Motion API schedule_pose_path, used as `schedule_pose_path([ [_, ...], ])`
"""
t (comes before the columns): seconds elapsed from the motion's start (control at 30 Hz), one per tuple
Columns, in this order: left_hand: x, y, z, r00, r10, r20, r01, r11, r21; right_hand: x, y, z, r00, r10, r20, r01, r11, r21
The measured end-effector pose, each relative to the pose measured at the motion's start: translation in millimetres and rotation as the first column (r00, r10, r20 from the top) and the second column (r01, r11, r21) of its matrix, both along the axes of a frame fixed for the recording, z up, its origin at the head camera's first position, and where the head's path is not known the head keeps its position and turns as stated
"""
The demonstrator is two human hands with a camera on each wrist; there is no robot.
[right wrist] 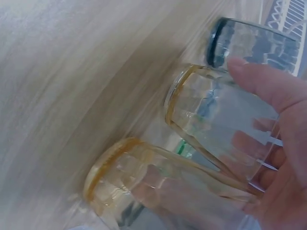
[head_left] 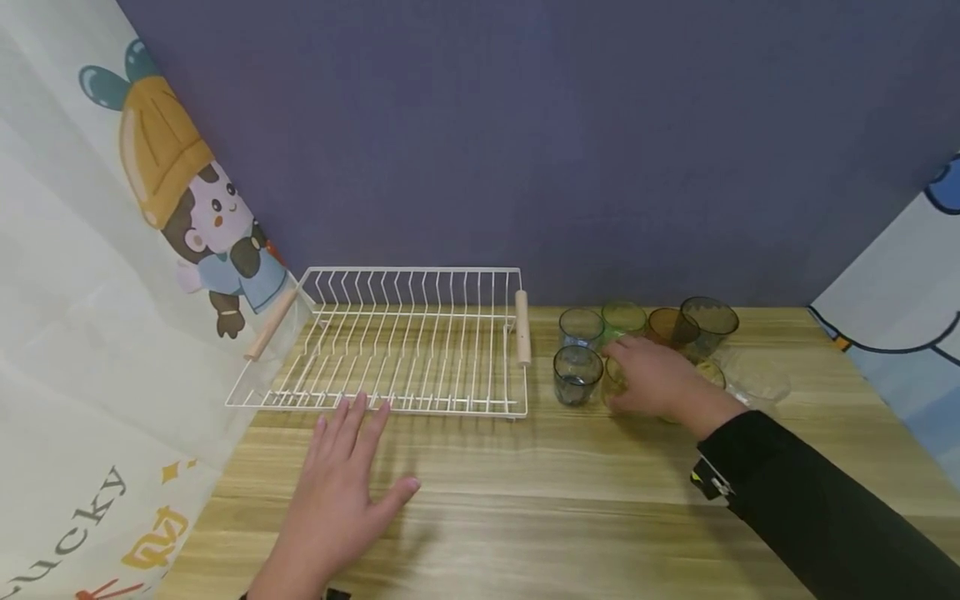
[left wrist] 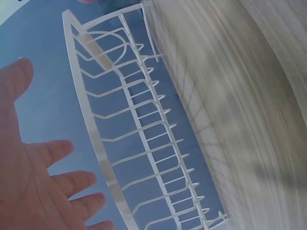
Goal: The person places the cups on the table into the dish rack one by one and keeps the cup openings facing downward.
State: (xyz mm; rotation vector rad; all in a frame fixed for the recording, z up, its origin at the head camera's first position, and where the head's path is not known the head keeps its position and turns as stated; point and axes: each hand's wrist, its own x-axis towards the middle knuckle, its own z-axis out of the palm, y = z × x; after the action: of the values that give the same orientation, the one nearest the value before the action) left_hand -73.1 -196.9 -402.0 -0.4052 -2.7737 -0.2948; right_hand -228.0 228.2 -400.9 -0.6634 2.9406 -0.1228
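Observation:
My right hand [head_left: 652, 379] grips a pale yellow drinking glass [right wrist: 192, 98], thumb on one side and fingers round the other. The glass stands upright among several others, mostly covered by the hand in the head view. Close on its left is a grey-blue glass [head_left: 577, 383], and on its other side a second yellow glass [right wrist: 115, 177]. My left hand [head_left: 337, 492] has its fingers spread and holds nothing. Its fingertips overlap the front edge of a white wire dish rack [head_left: 412, 269] in the head view, while the left wrist view shows the palm beside the rack.
Behind the right hand stand a blue glass [head_left: 581, 321], a green glass [head_left: 624, 315], an amber glass [head_left: 670, 327] and a dark grey glass [head_left: 708, 317]. A clear glass [head_left: 761, 379] is farther right. Wooden handles [head_left: 522, 329] flank the rack. A dark wall panel [head_left: 525, 150] rises behind the wooden table [head_left: 525, 500].

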Motion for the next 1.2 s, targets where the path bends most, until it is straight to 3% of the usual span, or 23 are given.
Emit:
schedule_pose_path([
  [0.5, -1.1, -1.5, 1.8, 1.000, 0.008, 0.015, -0.008, 1.000, 0.020, 16.6, 3.0, 45.4, 0.997, 0.007, -0.076, -0.010, 0.999, -0.040],
  [0.67, -3.1, -1.4, 2.3, 1.000, 0.005, 0.026, -0.006, 1.000, 0.025, 29.7, 14.0, 62.8, 0.994, -0.054, -0.100, 0.039, 0.989, -0.146],
  [0.9, -7.3, -2.5, 4.8, 1.000, -0.003, 0.021, 0.002, 0.999, 0.046, 50.5, 21.4, 74.7, 0.983, -0.148, -0.104, 0.110, 0.946, -0.303],
  [1.03, -11.6, -0.5, 7.4, 1.000, -0.019, 0.009, 0.019, 0.998, 0.065, 57.4, 15.8, 66.2, 0.974, -0.197, -0.114, 0.139, 0.910, -0.391],
  [1.2, -25.6, 7.7, 14.6, 0.999, -0.050, -0.007, 0.050, 0.994, 0.097, 64.6, 3.9, 48.7, 0.958, -0.238, -0.158, 0.117, 0.832, -0.542],
])
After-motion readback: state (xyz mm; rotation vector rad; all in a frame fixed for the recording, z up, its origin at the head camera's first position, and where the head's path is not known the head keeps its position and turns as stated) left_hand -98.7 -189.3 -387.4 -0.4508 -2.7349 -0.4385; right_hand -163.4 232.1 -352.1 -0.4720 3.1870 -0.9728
